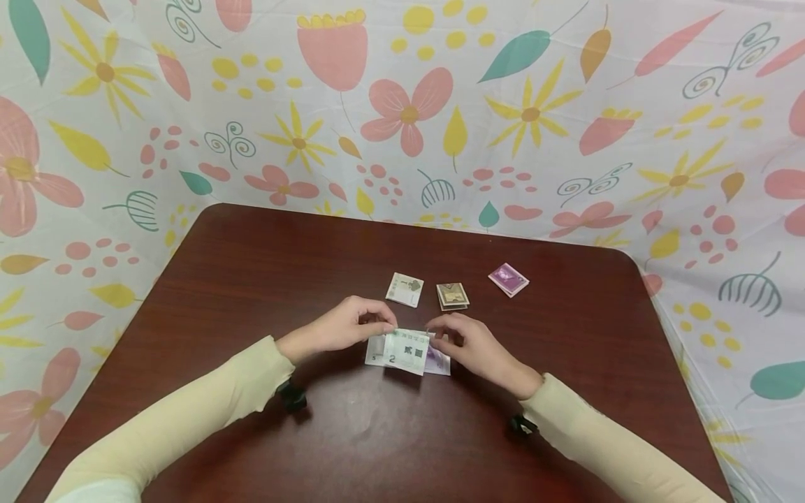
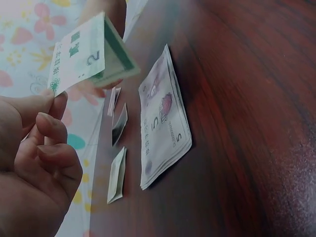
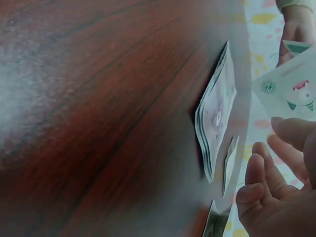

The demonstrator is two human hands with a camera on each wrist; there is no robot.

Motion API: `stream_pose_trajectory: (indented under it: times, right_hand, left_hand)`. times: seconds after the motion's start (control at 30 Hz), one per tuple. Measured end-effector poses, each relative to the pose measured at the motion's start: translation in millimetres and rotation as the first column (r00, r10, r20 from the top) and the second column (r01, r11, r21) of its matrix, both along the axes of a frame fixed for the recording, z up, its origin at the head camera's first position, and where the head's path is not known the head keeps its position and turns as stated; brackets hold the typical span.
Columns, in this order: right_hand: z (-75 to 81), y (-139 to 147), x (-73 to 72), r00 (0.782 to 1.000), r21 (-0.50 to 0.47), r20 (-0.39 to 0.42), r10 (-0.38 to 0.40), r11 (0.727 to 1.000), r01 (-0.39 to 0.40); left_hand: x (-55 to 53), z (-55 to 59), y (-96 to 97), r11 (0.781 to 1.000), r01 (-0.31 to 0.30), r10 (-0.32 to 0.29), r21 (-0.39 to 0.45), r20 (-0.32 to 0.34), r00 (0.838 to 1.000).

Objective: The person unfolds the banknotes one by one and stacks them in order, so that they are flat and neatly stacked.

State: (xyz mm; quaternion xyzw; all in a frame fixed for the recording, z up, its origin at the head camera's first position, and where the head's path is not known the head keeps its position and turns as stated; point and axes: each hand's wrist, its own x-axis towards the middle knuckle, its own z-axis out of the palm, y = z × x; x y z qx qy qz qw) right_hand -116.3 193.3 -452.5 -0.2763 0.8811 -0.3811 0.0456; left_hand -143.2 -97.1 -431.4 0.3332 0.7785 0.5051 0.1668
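Observation:
A green paper note marked 2 is held above the table, pinched at its upper left corner by my left hand. In the left wrist view the note is bent over, with a second flap behind the printed face. My right hand is at the note's other end, thumb and fingers apart; whether a fingertip touches the paper I cannot tell. Under the raised note lies a stack of purple notes marked 5, flat on the table and partly covered in the head view.
Beyond the hands, three small folded notes lie in a row: a pale green one, a brown-gold one and a purple one. They sit on a dark red-brown wooden table. A flower-printed cloth hangs behind it.

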Motion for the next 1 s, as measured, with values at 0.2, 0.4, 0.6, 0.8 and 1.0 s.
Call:
stream_pose_trajectory:
  times: [0.2, 0.4, 0.6, 0.8, 1.0]
  right_hand:
    - [-2.0, 6, 3.2, 0.997, -0.058, 0.063, -0.045, 0.997, 0.049]
    - [-1.8, 11, 5.5, 0.989, -0.141, 0.102, -0.106, 0.983, 0.12]
    - [0.0, 14, 8.2, 0.982, -0.186, 0.119, -0.144, 0.969, 0.165]
    - [-2.9, 15, 11.9, 0.978, -0.217, 0.109, -0.177, 0.956, 0.197]
    - [-4.9, 16, 12.5, 0.971, -0.216, 0.081, -0.224, 0.947, 0.237]
  left_hand:
    - [-1.9, -5.5, -4.9, 0.999, -0.043, 0.043, -0.001, 0.009, 0.999]
    - [-2.5, -12.9, -10.2, 0.994, -0.099, 0.099, -0.044, 0.0, 0.995]
    - [-0.4, -18.7, -11.6, 0.994, -0.108, 0.108, -0.025, 0.018, 0.994]
    - [3.0, -24.4, -8.7, 0.989, -0.146, 0.147, -0.026, 0.029, 0.989]
    - [7.4, -33.2, -7.1, 0.983, -0.185, 0.184, 0.005, 0.04, 0.982]
